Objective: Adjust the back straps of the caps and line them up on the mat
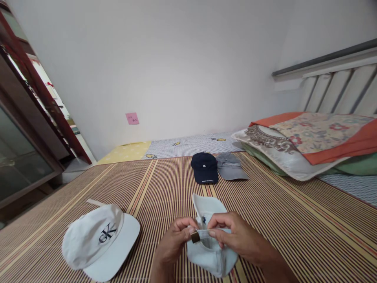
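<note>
A pale blue cap (210, 204) lies on the striped mat with its brim pointing away and its back opening towards me. My left hand (176, 239) pinches the cap's strap beside a dark metal buckle (195, 236). From the right, my right hand (232, 234) pinches the same strap between thumb and forefinger. A small dark blue logo shows on the cap between the hands. To the left rests a white cap (97, 239) with dark letters, its brim towards the lower right and its strap sticking out behind.
A navy cap (204, 167) and a grey cap (231, 166) sit side by side farther back on the mat (165, 188). Pillows with an orange-edged floral cover (326, 133) lie at the right. Behind is a white wall with a pink note (132, 118).
</note>
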A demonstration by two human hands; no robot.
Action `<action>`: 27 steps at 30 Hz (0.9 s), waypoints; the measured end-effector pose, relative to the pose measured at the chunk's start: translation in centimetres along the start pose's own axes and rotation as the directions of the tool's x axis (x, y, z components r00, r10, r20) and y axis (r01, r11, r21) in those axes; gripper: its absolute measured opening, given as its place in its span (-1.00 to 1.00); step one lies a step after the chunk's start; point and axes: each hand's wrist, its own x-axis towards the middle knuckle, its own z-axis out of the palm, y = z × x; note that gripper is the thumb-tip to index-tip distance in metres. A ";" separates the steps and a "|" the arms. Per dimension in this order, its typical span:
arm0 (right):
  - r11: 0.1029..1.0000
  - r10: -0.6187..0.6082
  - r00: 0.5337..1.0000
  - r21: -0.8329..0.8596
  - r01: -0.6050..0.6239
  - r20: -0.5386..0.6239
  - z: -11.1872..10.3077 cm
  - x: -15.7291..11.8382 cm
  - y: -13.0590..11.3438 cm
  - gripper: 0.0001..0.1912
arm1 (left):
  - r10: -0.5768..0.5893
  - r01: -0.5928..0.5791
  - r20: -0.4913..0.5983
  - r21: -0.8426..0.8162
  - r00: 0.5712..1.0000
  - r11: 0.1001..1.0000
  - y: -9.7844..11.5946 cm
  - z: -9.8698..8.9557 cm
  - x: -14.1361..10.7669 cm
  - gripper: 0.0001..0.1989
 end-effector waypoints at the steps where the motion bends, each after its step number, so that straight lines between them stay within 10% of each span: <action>1: 1.000 0.001 1.000 -0.013 -0.001 -0.001 0.0 0.0 0.0 -0.82 | 0.004 -0.004 0.003 -0.002 1.000 1.000 0.0 0.1 0.0 -0.56; 27: 0.991 -0.024 0.998 -0.133 0.015 -0.063 -0.1 -0.3 -0.5 -0.88 | -0.026 0.026 0.012 0.012 1.000 1.000 -1.1 -0.4 0.2 -0.64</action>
